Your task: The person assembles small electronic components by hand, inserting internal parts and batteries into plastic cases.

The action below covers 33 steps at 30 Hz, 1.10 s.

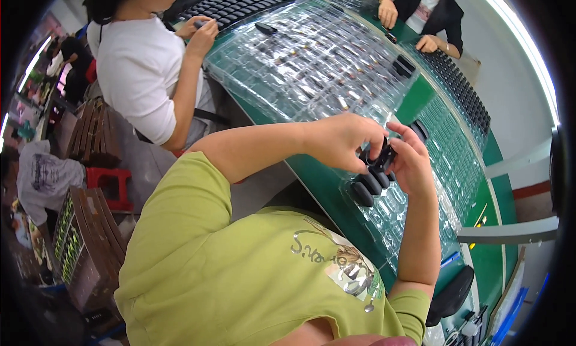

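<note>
Between my two hands, above the clear plastic trays, is a small glossy black plastic part. My left hand pinches it from the left with thumb and forefinger. From the right, my right hand grips the same part, its fingers curled around it. The fingers hide much of the part, and its exact kind does not show. Just below my hands, rounded black pieces stand side by side in the tray. One more black piece sits behind my right hand.
Clear compartment trays cover much of the green table. Rows of black pieces line the far edge. A person in white works at the left, another in a dark jacket across. A yellow tool lies right.
</note>
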Available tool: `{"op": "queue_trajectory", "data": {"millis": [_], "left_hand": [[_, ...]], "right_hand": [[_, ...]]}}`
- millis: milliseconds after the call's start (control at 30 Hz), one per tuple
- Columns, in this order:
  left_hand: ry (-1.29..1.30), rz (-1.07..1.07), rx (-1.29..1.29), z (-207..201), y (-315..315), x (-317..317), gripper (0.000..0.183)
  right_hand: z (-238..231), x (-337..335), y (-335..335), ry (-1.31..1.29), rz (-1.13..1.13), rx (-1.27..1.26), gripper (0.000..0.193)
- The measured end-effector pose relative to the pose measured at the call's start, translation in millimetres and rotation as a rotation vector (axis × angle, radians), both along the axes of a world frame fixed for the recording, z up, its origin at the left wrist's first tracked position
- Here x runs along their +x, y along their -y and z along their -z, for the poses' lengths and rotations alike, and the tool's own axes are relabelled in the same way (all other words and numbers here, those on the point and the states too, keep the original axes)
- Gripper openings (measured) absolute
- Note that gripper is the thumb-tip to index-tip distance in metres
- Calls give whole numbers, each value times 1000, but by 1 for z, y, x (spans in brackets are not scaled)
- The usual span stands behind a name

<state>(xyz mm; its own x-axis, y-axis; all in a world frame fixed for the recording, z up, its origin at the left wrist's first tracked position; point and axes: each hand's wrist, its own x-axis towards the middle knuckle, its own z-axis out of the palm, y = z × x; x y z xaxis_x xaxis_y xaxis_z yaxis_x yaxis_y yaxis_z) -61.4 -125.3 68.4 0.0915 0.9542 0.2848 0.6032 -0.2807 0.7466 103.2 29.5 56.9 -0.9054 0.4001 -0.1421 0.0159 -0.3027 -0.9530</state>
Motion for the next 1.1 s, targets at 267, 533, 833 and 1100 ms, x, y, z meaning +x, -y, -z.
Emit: {"op": "queue_trajectory", "data": {"millis": [267, 533, 833, 1100], "left_hand": [[120, -240, 92, 13, 42, -16, 79], [307, -927, 260, 43, 103, -104, 72], [292, -1081, 352, 53, 131, -132, 68], [678, -796, 187, 61, 105, -110, 66]], "right_hand": [[17, -23, -15, 256, 260, 496, 53], [46, -56, -45, 442, 283, 272, 82], [35, -26, -71, 106, 396, 250, 32], [32, 82, -95, 229, 519, 313, 46]]}}
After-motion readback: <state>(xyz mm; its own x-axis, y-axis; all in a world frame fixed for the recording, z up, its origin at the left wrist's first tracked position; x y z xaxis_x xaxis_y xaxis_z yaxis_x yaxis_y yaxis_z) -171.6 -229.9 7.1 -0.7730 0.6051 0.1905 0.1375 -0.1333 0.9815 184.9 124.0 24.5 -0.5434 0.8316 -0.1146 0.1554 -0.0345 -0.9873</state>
